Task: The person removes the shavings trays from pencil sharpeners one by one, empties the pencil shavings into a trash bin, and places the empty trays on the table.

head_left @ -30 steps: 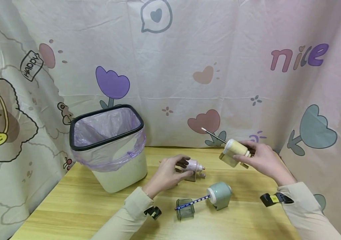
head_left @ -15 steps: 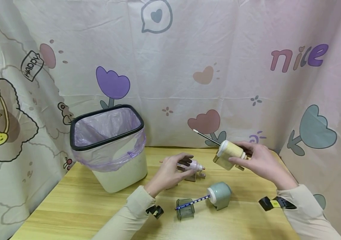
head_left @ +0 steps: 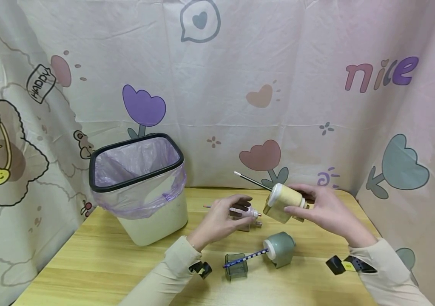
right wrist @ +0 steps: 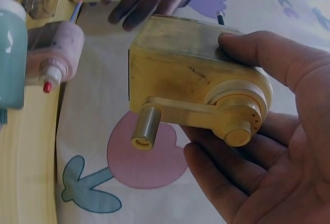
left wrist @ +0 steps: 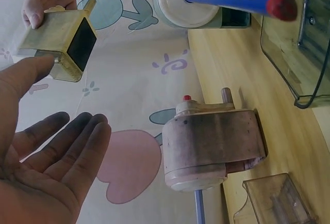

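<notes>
My right hand (head_left: 326, 210) holds a yellow crank pencil sharpener (head_left: 284, 202) above the table, thumb on one side and fingers beneath. A dark pencil (head_left: 253, 181) sticks out of its white front, pointing left. My left hand (head_left: 223, 219) hovers just left of it, fingers loosely bent with nothing between them. Partly hidden behind that hand, a pink sharpener (left wrist: 211, 141) rests on the table with a pencil in it. Closer to me is a green sharpener (head_left: 281, 248), holding a blue dotted pencil (head_left: 245, 258) that extends over a clear shavings drawer (head_left: 236, 272).
A white trash bin (head_left: 154, 221) with a black rim and purple liner stands at the left. Another clear drawer (left wrist: 276, 201) lies near the pink sharpener. A patterned curtain (head_left: 217, 85) surrounds the wooden table (head_left: 87, 263) at the back and sides.
My right hand has brought the yellow sharpener left and slightly down, nearer my left hand. The left hand has shifted a little to the right.
</notes>
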Available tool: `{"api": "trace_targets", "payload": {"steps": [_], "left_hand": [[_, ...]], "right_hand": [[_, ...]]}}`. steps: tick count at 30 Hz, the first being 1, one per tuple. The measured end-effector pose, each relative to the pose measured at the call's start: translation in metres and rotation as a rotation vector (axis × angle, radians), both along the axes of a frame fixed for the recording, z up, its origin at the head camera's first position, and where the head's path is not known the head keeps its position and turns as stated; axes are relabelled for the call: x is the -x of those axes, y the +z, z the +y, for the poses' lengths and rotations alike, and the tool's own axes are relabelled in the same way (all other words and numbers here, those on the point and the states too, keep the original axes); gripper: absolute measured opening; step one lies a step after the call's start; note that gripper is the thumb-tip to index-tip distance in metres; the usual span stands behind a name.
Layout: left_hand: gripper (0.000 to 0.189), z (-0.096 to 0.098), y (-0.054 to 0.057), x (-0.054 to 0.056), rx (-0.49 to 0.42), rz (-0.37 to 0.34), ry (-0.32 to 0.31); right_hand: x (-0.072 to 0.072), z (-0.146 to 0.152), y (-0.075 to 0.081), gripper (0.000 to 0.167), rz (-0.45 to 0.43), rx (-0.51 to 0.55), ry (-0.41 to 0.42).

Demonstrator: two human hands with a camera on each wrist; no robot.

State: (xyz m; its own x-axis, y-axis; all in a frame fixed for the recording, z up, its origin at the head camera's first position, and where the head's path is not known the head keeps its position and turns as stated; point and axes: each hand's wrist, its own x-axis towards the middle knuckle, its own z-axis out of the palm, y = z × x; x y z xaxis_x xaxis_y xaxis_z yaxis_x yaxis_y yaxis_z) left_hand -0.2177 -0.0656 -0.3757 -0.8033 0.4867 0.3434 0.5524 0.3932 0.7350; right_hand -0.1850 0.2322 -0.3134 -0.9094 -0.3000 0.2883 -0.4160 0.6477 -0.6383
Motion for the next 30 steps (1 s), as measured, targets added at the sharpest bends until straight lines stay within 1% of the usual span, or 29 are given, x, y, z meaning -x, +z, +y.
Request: {"api": "trace_targets", "payload": {"steps": [3, 7, 15, 18, 24, 30], "left_hand": [[0.055, 0.001, 0.001, 0.0, -0.012, -0.018, -0.013], [0.059, 0.002, 0.001, -0.001, -0.05, -0.055, -0.038], [0.06, 0.002, 0.001, -0.001, -0.121, -0.12, -0.109], [0.059, 0.002, 0.001, -0.001, -0.135, -0.142, -0.125], [0.053, 0.002, 0.001, -0.001, -0.14, -0.174, -0.128], [0.052, 0.001, 0.002, -0.003, -0.156, -0.196, -0.124]], "right_hand": [[-0.002, -0.004, 0.0, 0.063, -0.014, 0.014, 0.025], [-0.004, -0.009, 0.0, 0.064, -0.038, 0.014, 0.041], [-0.007, -0.018, 0.0, 0.061, -0.013, -0.012, 0.066], [-0.008, -0.021, 0.0, 0.061, -0.011, -0.009, 0.081], [-0.008, -0.024, 0.0, 0.061, -0.001, -0.023, 0.092], [-0.008, -0.027, 0.0, 0.061, -0.002, -0.033, 0.099]]}}
